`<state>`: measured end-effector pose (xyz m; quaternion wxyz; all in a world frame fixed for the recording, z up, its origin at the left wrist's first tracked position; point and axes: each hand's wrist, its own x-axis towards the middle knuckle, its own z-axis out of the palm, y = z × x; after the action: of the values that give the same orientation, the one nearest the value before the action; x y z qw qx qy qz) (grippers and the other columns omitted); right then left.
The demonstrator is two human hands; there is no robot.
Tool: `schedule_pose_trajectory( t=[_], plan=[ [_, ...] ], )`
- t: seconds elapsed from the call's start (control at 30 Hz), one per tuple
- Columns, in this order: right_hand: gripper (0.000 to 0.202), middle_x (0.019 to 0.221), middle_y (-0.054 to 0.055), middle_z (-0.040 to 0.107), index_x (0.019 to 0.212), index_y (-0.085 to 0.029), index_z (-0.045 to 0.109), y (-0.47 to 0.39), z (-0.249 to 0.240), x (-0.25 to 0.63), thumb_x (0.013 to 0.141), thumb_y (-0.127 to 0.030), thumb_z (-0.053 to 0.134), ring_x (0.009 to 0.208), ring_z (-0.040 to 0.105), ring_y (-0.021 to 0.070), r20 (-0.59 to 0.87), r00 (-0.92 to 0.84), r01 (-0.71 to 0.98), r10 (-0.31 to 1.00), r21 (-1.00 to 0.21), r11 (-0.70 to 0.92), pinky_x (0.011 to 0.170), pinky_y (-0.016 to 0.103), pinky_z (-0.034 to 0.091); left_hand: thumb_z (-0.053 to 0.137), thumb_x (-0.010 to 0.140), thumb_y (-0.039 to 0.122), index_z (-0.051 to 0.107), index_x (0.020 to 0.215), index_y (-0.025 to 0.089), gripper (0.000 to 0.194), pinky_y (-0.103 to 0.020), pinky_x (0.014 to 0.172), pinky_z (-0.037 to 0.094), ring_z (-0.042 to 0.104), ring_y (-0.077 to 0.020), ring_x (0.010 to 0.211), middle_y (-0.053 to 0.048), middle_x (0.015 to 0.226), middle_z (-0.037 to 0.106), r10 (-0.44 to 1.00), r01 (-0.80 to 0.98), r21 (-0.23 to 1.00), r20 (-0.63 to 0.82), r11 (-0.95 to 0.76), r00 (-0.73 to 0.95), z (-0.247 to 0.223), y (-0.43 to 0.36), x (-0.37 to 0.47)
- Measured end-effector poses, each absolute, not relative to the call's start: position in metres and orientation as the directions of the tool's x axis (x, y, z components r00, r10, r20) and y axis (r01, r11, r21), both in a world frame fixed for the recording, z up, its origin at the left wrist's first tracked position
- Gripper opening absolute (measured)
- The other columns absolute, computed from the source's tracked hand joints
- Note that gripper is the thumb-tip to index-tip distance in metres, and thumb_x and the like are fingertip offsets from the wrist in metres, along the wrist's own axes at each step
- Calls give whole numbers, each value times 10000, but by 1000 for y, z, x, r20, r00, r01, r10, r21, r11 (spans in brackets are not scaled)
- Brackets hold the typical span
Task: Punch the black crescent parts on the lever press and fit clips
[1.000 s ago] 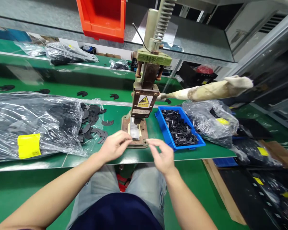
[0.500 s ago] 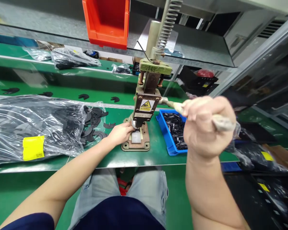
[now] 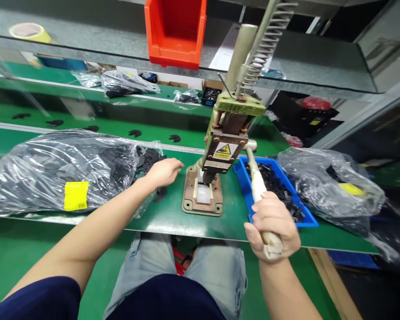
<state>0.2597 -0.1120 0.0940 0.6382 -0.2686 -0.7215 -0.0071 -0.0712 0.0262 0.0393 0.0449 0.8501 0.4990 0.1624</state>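
Note:
A green and brown hand press [image 3: 225, 149] stands on the green bench, with a pale block [image 3: 203, 194] on its base below the ram. My right hand [image 3: 276, 224] is wrapped round the press lever [image 3: 257, 180], which slants down toward me. My left hand [image 3: 165, 172] hovers left of the press base, apart from it, near loose black curved parts [image 3: 150, 159]. Its fingers are together and point right; whether they pinch anything small cannot be made out. Right of the press, a blue tray [image 3: 308, 218] holds small black parts.
A large clear bag of black parts [image 3: 96, 155] with a yellow label lies on the left. Another clear bag [image 3: 323, 173] lies right of the tray. Above hang a shelf [image 3: 306, 62] and a red bin [image 3: 175, 53]. Black parts [image 3: 174, 138] lie in a row behind.
My left hand has come away from the press base, to the left. My right hand has moved down with the lever, which now slants toward me. The view has shifted.

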Motion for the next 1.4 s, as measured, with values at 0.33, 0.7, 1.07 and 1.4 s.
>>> schedule_pose_trajectory(
  t=[0.33,0.7,1.07,1.4],
  plan=[
    [102,1017,34,647,754,-207,652,-113,90,252,806,-156,723,915,676,200,919,55,427,391,-376,822,1076,621,546,717,883,415,674,1286,212,454,-383,1036,489,649,-320,1256,-137,1331,712,901,925,41,-213,-379,378,23,53,-119],
    [134,914,8,598,743,-204,613,-111,89,244,823,-229,718,926,686,214,920,117,397,373,-388,832,1082,639,527,668,860,301,560,803,229,142,-301,711,445,654,-219,781,-42,824,675,887,845,348,-73,-406,456,21,39,-96],
    [132,882,0,631,746,-221,588,-112,89,243,828,-230,692,996,701,245,925,101,438,367,-372,818,1095,658,532,844,788,486,599,839,174,400,-227,561,452,609,-111,568,18,688,663,893,292,956,-167,43,417,16,17,-50],
    [157,819,-3,654,728,-227,589,-110,87,241,835,-247,702,1057,691,266,917,136,404,375,-396,825,1144,718,481,868,834,248,550,812,151,333,-157,463,492,611,-75,432,17,589,656,894,79,942,-334,326,297,24,16,4]
  ],
)
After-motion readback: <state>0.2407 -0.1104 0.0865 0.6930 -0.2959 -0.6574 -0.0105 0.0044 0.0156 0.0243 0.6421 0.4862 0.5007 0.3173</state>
